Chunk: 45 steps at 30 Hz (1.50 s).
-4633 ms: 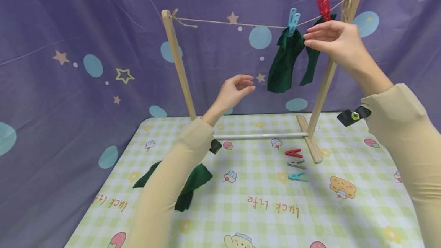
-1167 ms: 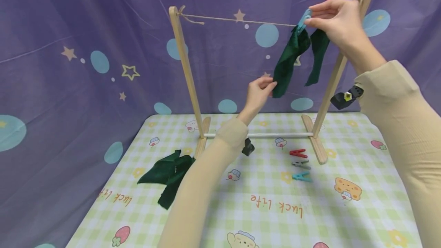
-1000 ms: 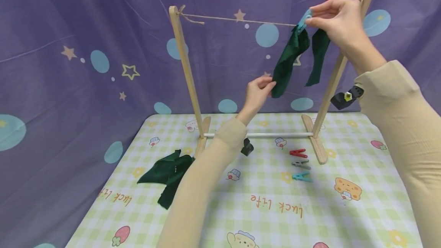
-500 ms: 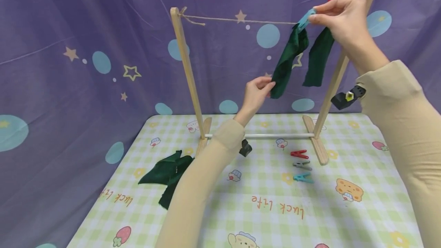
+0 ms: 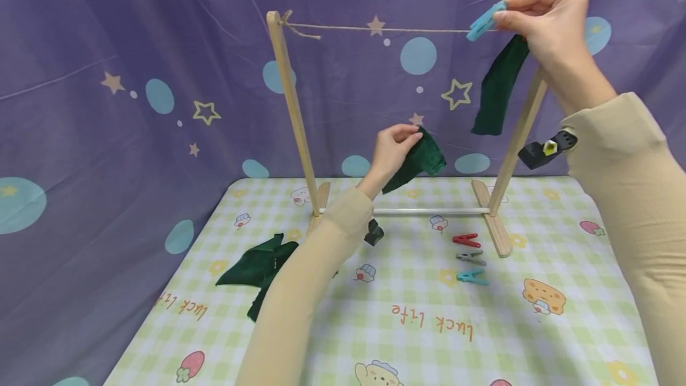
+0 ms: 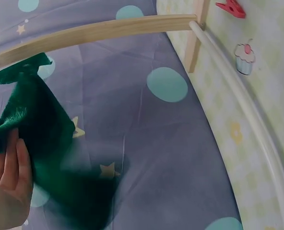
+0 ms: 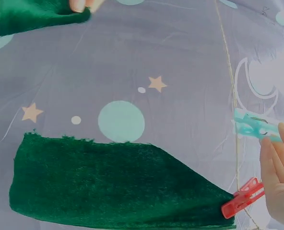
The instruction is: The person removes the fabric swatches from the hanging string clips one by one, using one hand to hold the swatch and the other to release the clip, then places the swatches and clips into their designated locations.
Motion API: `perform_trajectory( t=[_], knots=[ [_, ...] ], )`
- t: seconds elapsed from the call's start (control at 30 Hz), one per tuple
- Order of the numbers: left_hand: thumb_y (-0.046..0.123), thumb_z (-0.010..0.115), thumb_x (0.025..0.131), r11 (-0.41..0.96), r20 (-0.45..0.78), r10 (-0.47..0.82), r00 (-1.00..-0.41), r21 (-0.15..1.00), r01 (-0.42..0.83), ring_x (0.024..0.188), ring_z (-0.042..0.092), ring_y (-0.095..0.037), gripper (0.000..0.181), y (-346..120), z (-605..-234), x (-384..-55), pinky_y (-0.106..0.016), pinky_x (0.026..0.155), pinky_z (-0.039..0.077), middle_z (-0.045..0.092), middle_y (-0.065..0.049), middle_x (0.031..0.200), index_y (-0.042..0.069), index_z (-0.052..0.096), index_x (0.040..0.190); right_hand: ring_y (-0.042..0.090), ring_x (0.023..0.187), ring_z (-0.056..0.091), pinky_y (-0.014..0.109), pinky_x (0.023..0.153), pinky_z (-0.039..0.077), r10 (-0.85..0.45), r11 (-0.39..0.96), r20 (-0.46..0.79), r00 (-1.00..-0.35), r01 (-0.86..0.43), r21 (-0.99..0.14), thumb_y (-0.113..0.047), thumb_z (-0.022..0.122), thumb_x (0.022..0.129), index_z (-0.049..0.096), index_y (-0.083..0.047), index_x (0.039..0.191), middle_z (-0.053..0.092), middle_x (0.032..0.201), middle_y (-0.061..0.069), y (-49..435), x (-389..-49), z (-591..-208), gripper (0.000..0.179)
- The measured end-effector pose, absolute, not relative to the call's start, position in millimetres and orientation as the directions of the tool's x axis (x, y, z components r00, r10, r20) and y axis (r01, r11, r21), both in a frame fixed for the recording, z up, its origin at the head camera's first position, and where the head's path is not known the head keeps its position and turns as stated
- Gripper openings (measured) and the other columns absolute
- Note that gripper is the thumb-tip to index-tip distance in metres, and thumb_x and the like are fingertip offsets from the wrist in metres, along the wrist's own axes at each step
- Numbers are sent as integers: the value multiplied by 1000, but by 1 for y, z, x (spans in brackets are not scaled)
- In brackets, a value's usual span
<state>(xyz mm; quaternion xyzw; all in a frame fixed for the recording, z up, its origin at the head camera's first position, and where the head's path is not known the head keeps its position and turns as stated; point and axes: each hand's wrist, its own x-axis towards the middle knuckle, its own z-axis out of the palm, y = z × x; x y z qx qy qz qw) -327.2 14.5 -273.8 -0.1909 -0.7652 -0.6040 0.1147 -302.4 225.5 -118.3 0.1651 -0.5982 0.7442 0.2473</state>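
Note:
My right hand (image 5: 557, 25) pinches a light blue clothespin (image 5: 485, 21) at the cord (image 5: 375, 29); in the right wrist view its tip overlaps the cord, and I cannot tell if it is clipped on. Lower, my left hand (image 5: 391, 153) pinches a dark green cloth (image 5: 427, 156) that hangs free of the line. The left wrist view shows this cloth (image 6: 41, 110) draped over the fingers, its lower end blurred. A second green cloth (image 5: 498, 94) hangs on the cord by a red clothespin (image 7: 242, 197), mostly hidden behind my right hand in the head view.
Red (image 5: 466, 240), grey (image 5: 470, 257) and blue (image 5: 473, 277) clothespins lie on the checked tablecloth (image 5: 407, 344). More green cloth (image 5: 249, 267) lies at left, partly behind my left sleeve. Wooden posts (image 5: 292, 106) and a white rod (image 5: 429, 211) form the rack.
Earlier the blue clothespin held the green cloth on the line. My right hand took hold of it, the cloth came off, and my left hand now holds the cloth, its top fallen.

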Motion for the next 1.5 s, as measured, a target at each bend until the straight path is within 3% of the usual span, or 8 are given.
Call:
perform_trajectory(
  t=[0.13, 0.7, 1.13, 1.3, 1.5],
  knots=[
    [12, 63, 82, 251, 399, 161, -903, 868, 429, 77, 62, -17, 19, 6, -279, -325, -15, 64, 47, 67, -14, 87, 0, 66, 97, 14, 61, 63, 12, 51, 46, 208, -187, 519, -829, -554, -811, -3, 80, 57, 68, 5, 80, 67, 72, 7, 229, -301, -115, 28],
    [13, 63, 83, 295, 311, 217, -925, 883, 366, 80, 62, -18, 20, -26, -288, -307, -17, 63, 48, 66, -15, 91, 0, 66, 98, 13, 67, 64, 15, 67, 50, 136, -202, 514, -847, -531, -823, 6, 77, 60, 68, 5, 82, 67, 75, 7, 231, -285, -134, 24],
    [18, 62, 84, 343, 233, 236, -943, 888, 305, 87, 61, -17, 23, -48, -301, -297, -21, 70, 50, 66, -11, 95, 3, 65, 102, 4, 73, 64, 9, 73, 45, 45, 70, 509, -860, -506, -860, -1, 73, 70, 69, -4, 89, 68, 82, -5, 228, -271, -168, 20],
    [14, 62, 84, 328, 236, 223, -946, 895, 301, 80, 61, -17, 22, -57, -310, -294, -21, 65, 50, 66, -14, 92, 1, 65, 100, 1, 75, 63, 8, 70, 45, 7, 165, 490, -872, -482, -860, -3, 71, 73, 67, -5, 93, 67, 83, -9, 227, -267, -186, 21],
    [11, 62, 83, 289, 225, 199, -954, 917, 276, 67, 57, -7, 20, -65, -319, -288, -18, 59, 47, 66, -16, 90, -2, 65, 98, 0, 76, 62, 8, 69, 45, -18, 251, 459, -889, -448, -858, -8, 71, 74, 67, -11, 94, 66, 90, -11, 230, -262, -205, 21]
  ],
)
